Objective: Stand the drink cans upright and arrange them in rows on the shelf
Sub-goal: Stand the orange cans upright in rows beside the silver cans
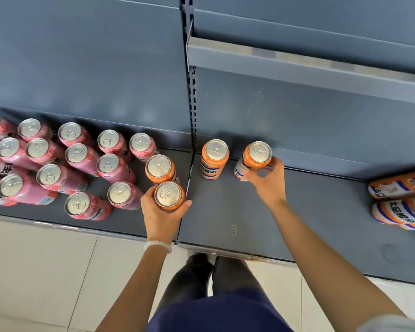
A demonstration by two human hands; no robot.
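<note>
My left hand [162, 212] grips an upright orange can [169, 195] near the front of the grey shelf [225, 212]. Just behind it stands another orange can [159, 167]. My right hand [267, 180] holds an orange can [255, 159] standing near the back wall, fingers curled round its lower side. To its left a third orange can [215, 158] stands upright and free. Several pink cans [82, 161] stand upright in loose rows on the left. Two orange cans [400, 200] lie on their sides at the far right.
A vertical slotted upright [191, 104] divides the two shelf bays. An upper shelf [309, 65] overhangs the right bay. Bare shelf surface lies between my right hand and the lying cans. Tiled floor [46, 271] and my legs are below the shelf edge.
</note>
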